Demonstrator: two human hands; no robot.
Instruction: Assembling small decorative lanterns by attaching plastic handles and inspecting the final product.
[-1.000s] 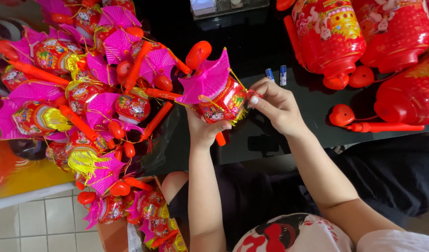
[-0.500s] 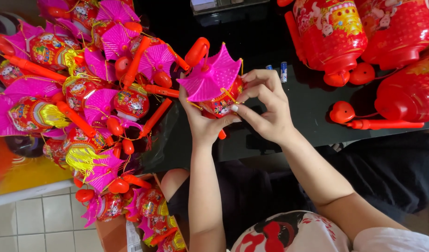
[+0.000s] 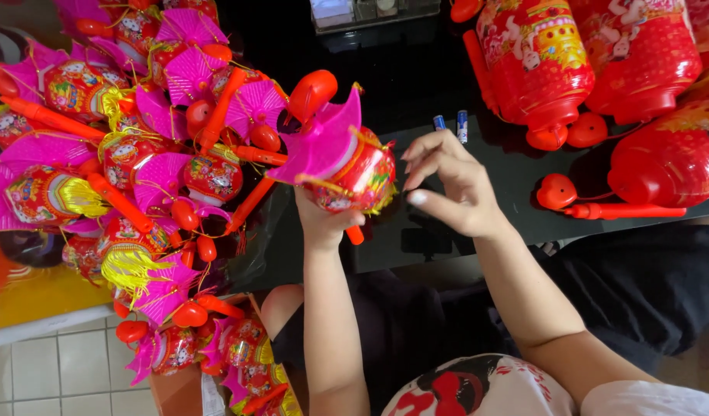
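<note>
Two hands are working one toy lantern (image 3: pixel 354 173): the left hand (image 3: pixel 324 219) is gripping it from below, the right hand (image 3: pixel 447 189) hovering beside it, fingers loosely spread, empty.

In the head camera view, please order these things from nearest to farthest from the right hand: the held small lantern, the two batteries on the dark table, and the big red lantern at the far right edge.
From the right hand:
1. Small lantern, held up by the left hand, just beside the fingertips.
2. Two batteries, on the dark table just above the hand; almost as near.
3. Big red lantern, at the right edge, clearly farthest.
</note>
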